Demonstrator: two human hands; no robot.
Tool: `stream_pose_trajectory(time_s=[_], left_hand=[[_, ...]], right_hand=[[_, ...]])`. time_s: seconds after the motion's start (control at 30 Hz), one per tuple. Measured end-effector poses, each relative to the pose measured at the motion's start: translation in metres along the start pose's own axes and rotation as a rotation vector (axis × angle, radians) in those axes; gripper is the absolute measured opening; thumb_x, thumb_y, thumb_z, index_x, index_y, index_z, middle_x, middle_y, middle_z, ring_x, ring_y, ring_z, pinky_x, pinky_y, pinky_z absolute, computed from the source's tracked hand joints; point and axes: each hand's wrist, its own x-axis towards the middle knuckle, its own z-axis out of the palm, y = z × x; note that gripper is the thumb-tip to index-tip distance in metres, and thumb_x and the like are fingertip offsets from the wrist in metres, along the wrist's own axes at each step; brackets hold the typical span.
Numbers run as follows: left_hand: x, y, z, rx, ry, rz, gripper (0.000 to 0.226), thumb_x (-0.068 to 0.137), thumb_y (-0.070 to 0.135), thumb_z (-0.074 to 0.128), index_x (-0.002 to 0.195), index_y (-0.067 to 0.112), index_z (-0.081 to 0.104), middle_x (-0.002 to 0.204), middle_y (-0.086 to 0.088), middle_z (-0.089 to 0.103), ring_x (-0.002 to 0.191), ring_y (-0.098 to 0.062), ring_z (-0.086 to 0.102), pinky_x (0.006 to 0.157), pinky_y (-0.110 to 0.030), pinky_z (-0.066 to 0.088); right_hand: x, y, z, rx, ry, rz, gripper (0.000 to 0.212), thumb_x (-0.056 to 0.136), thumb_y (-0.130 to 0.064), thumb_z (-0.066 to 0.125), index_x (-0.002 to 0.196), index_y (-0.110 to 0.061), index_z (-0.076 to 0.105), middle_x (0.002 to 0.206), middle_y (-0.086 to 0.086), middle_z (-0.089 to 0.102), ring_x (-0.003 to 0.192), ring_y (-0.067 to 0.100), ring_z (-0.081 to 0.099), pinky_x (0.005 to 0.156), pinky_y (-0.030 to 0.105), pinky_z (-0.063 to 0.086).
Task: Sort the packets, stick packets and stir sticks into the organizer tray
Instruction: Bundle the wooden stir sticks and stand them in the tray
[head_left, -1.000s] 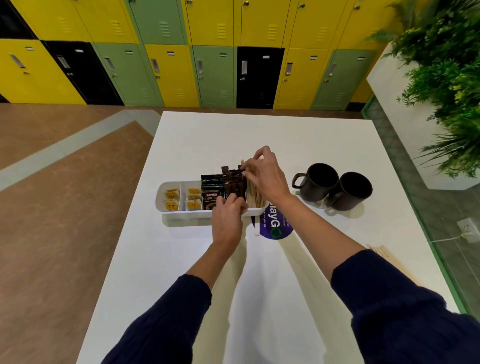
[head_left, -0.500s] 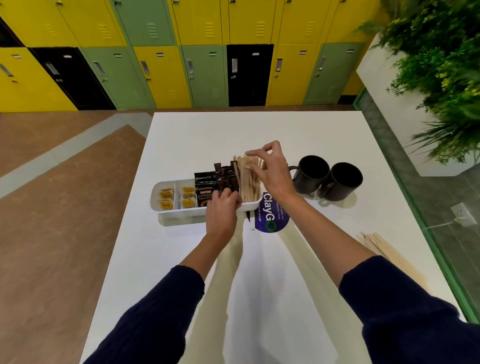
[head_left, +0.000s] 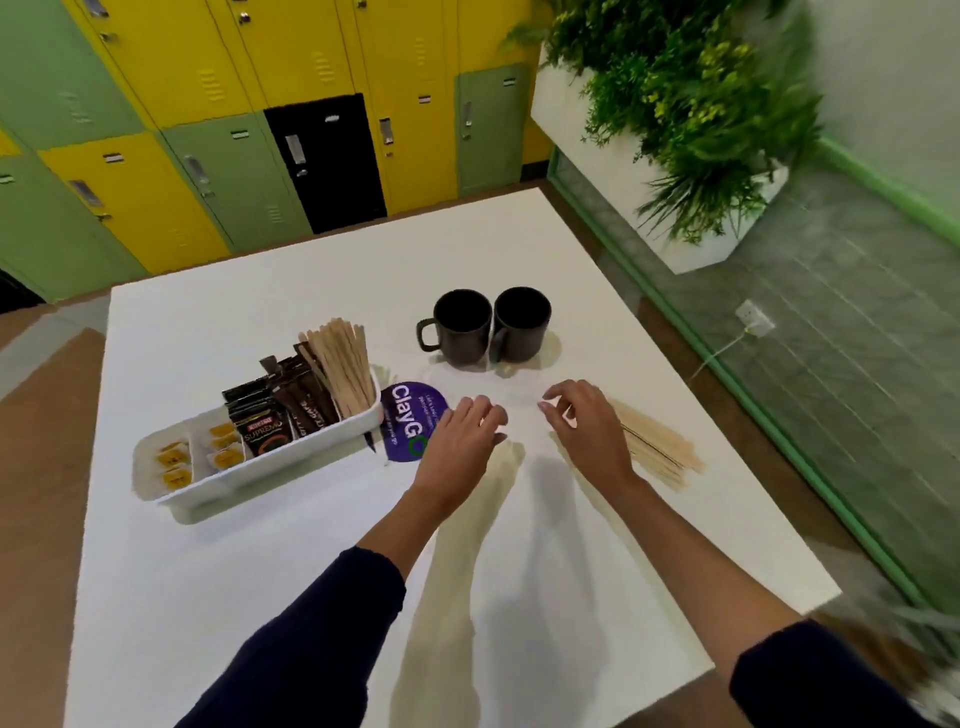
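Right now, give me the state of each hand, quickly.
Left hand: open, holding nothing.
Right hand: open, fingers loosely curled, holding nothing, beside the loose stir sticks.

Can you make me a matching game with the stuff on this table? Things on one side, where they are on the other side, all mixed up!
Things:
1. yellow packets
2. dark mugs
3. loose stir sticks
4. purple ClayGo sticker

Places:
A. just beside the right hand
B. left end of the organizer tray
C. farthest back on the table
D. between that tray and the left hand

Pairs: 1-B, 2-C, 3-A, 4-D.
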Motion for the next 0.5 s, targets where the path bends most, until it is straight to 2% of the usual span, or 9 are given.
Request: stream_pose_trajectory(time_s=[0.13, 0.23, 0.3, 0.37, 0.5], left_hand=[[0.03, 0.034, 0.024, 0.018, -0.117, 0.163, 0.03, 0.095, 0.025, 0.05, 0.123, 0.014, 0.049, 0.124, -0.006, 0.05, 0.111, -0.026, 0.047, 0.091, -0.035, 0.04], [0.053, 0.059, 0.037, 0.068, -0.216, 0.211, 0.046, 0.093, 0.029, 0.052, 0.134, 0.013, 0.038, 0.137, -0.005, 0.04, 0.123, -0.026, 0.038, 0.098, -0.036, 0.035], [0.067, 0.073, 0.044, 0.095, -0.265, 0.229, 0.058, 0.092, 0.03, 0.055, 0.14, 0.011, 0.029, 0.147, -0.005, 0.03, 0.133, -0.028, 0.03, 0.104, -0.036, 0.03], [0.081, 0.085, 0.051, 0.11, -0.312, 0.247, 0.068, 0.091, 0.03, 0.056, 0.145, 0.01, 0.021, 0.154, -0.005, 0.02, 0.14, -0.029, 0.02, 0.11, -0.037, 0.026], [0.107, 0.102, 0.064, 0.166, -0.367, 0.287, 0.081, 0.09, 0.028, 0.059, 0.149, 0.008, 0.008, 0.158, -0.005, 0.008, 0.145, -0.03, 0.007, 0.114, -0.039, 0.021]], right_hand=[[-0.016, 0.058, -0.031, -0.195, -0.037, 0.193, 0.038, 0.083, -0.033, 0.07, 0.113, -0.012, 0.06, 0.114, 0.01, 0.057, 0.104, 0.03, 0.052, 0.087, 0.038, 0.04], [-0.021, 0.089, -0.05, -0.261, -0.152, 0.351, 0.076, 0.072, -0.044, 0.077, 0.133, -0.013, 0.045, 0.134, 0.009, 0.041, 0.123, 0.031, 0.038, 0.099, 0.04, 0.032], [-0.021, 0.104, -0.059, -0.269, -0.211, 0.407, 0.094, 0.065, -0.049, 0.08, 0.139, -0.013, 0.036, 0.14, 0.009, 0.034, 0.129, 0.029, 0.032, 0.104, 0.04, 0.029], [-0.019, 0.114, -0.064, -0.284, -0.257, 0.426, 0.099, 0.064, -0.05, 0.08, 0.141, -0.014, 0.031, 0.142, 0.009, 0.031, 0.13, 0.028, 0.029, 0.105, 0.039, 0.027], [-0.015, 0.122, -0.063, -0.291, -0.314, 0.397, 0.095, 0.065, -0.045, 0.081, 0.14, -0.015, 0.031, 0.139, 0.009, 0.031, 0.128, 0.027, 0.03, 0.101, 0.037, 0.028]])
